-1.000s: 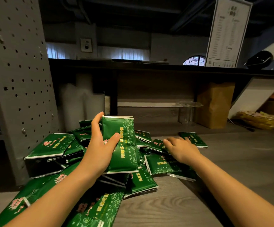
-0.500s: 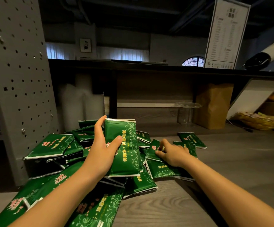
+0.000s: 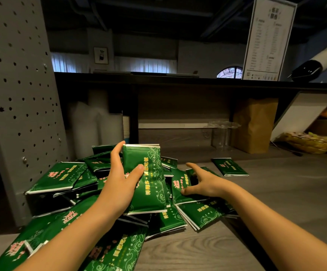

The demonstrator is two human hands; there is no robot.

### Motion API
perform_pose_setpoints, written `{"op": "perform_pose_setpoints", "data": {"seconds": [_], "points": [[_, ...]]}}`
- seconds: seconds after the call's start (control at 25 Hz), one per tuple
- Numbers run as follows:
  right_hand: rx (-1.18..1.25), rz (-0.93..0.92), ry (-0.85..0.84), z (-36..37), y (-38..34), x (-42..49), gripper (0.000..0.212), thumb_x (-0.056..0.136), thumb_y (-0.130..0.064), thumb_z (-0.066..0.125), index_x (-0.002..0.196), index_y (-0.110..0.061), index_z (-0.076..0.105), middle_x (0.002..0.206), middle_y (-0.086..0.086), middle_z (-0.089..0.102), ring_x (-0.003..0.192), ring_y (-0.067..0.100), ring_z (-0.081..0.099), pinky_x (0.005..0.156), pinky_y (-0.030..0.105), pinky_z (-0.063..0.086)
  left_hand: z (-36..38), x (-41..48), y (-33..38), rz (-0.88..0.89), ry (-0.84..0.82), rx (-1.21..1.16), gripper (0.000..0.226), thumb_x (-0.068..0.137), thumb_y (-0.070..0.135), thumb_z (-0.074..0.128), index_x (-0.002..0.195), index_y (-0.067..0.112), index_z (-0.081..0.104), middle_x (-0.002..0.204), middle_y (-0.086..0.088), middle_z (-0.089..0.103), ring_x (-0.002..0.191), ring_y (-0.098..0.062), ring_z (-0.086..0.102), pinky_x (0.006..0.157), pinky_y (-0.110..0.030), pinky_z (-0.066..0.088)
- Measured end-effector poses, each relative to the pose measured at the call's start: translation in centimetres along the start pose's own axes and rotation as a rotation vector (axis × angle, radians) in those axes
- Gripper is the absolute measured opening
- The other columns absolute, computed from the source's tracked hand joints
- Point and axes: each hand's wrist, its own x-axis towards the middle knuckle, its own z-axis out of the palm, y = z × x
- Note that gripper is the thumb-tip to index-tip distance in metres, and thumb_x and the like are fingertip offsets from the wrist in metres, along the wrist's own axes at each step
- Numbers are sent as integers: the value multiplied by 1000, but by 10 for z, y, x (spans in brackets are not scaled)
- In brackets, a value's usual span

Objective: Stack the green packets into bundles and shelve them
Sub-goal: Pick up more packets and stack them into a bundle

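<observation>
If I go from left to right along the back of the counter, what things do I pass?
Grey pegboard panel → white plastic stacks → clear cups → brown paper bag → yellow wrapped bundle.

The menu card (image 3: pixel 269 36) print is too small to read. The left hand (image 3: pixel 119 184) hides part of the held packet bundle (image 3: pixel 149 178); the bottom edge crops the nearest packets (image 3: pixel 110 255).

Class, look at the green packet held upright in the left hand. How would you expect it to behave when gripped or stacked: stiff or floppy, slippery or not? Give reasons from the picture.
The packet probably holds its shape: it stands upright in the left hand without sagging. Its glossy surface suggests it may slide off a stack. It looks flat and thin, so likely light.
</observation>
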Motion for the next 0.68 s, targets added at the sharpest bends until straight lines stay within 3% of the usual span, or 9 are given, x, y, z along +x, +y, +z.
{"op": "perform_pose_setpoints", "data": {"seconds": [0.16, 0.32, 0.36, 0.48, 0.56, 0.68], "points": [[166, -169, 186, 1, -9, -7, 92, 79, -17, 75, 148, -33, 15, 143, 11, 31, 124, 26, 42, 101, 35, 43, -1, 2, 1, 6, 14, 16, 56, 96, 16, 49, 134, 46, 20, 123, 8, 53, 101, -18, 61, 81, -35, 53], [482, -230, 317, 0, -18, -12, 83, 86, -1, 62, 147, -34, 18, 128, -1, 38, 105, 21, 57, 76, 34, 58, 0, 1, 1, -23, 28, -8, 59, 96, 18, 49, 138, 46, 18, 127, 4, 53, 105, -20, 61, 88, -43, 51], [559, -236, 354, -1, -21, -15, 78, 88, -1, 59, 147, -32, 19, 128, -2, 42, 102, 17, 59, 75, 32, 58, 0, 1, -1, -42, 34, -16, 60, 96, 19, 49, 139, 46, 18, 127, 4, 54, 106, -21, 61, 89, -44, 51], [656, -276, 511, -5, -34, -26, 59, 91, 0, 54, 144, -20, 35, 132, -1, 51, 112, 9, 53, 89, 27, 50, 0, 2, 0, -79, 53, -34, 60, 95, 20, 51, 142, 42, 21, 130, 2, 55, 109, -22, 60, 94, -48, 49], [772, -336, 519, -4, -50, -39, 52, 92, 3, 51, 139, -18, 43, 118, -12, 57, 101, -4, 56, 80, 13, 50, -1, 2, -1, -94, 61, -41, 59, 95, 19, 51, 145, 37, 24, 128, 3, 57, 107, -21, 61, 93, -46, 49], [921, -402, 403, 8, -70, -55, 53, 91, 6, 49, 132, -27, 47, 104, -18, 63, 91, -1, 65, 72, 16, 55, 2, 1, 1, -111, 65, -63, 54, 96, 17, 49, 143, 33, 28, 118, 8, 59, 105, -16, 60, 88, -37, 49]]}}
